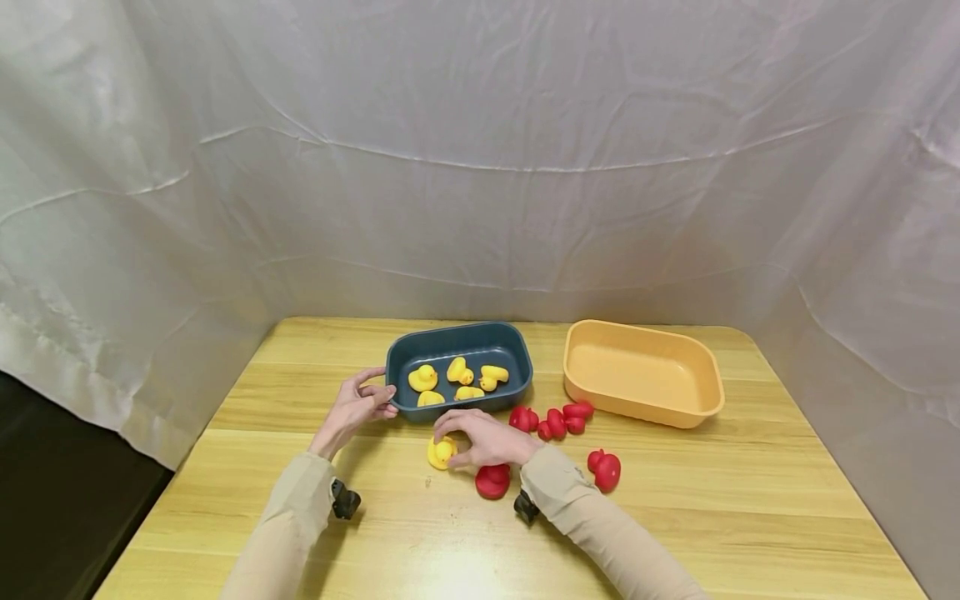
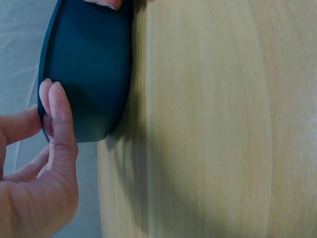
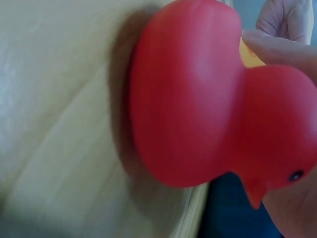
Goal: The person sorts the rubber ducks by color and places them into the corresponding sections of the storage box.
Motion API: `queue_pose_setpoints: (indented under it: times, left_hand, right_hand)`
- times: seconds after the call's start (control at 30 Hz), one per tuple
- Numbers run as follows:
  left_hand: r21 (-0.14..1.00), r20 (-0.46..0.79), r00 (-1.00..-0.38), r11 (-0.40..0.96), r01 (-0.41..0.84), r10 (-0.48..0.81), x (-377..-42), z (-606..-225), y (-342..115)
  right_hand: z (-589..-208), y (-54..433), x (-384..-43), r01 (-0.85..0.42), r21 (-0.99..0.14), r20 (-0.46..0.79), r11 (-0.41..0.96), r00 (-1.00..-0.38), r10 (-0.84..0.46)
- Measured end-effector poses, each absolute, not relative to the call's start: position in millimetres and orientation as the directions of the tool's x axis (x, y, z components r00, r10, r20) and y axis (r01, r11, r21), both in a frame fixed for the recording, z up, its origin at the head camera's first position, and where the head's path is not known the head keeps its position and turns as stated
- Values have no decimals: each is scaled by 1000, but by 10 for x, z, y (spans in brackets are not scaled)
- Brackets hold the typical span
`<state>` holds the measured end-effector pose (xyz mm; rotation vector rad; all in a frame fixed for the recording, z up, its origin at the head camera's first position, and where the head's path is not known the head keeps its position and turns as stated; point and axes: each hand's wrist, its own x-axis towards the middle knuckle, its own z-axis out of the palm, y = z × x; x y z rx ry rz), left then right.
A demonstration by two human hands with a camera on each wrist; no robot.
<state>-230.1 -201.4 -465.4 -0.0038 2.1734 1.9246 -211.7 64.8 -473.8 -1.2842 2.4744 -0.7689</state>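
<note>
My left hand (image 1: 360,402) grips the left end of a dark blue tray (image 1: 457,335), with thumb and fingers on either side of its wall in the left wrist view. Several yellow rubber ducks (image 1: 423,378) lie inside that tray. In front of it, my right hand (image 1: 487,437) curls its thumb and fingers round another yellow rubber duck (image 1: 441,452) at table level. A red rubber duck (image 1: 492,483) lies just under the right hand and fills much of the right wrist view (image 3: 188,99), largely hiding the yellow one there.
An orange tray (image 1: 637,375) with nothing in it stands at the back right. Several red rubber ducks (image 1: 556,422) lie between the trays' front sides, and one more red duck (image 1: 606,472) sits farther right. A pale curtain (image 1: 510,208) hangs behind the wooden table (image 1: 750,500).
</note>
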Motion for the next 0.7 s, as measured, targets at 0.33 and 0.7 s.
queue_pose_setpoints:
  times: [0.33,0.7]
  left_hand:
    - [979,-178,-971,131,-159,157,-2301,-4658,-2016]
    - [980,-170,-973,126,-151,153,-2306,-4675,-2019]
  right_hand:
    - [-4743,641,-2093,-668,-537,0,515,-610,-792]
    - [-4768,643,-2091,-658,-548,22,516,-628,-778]
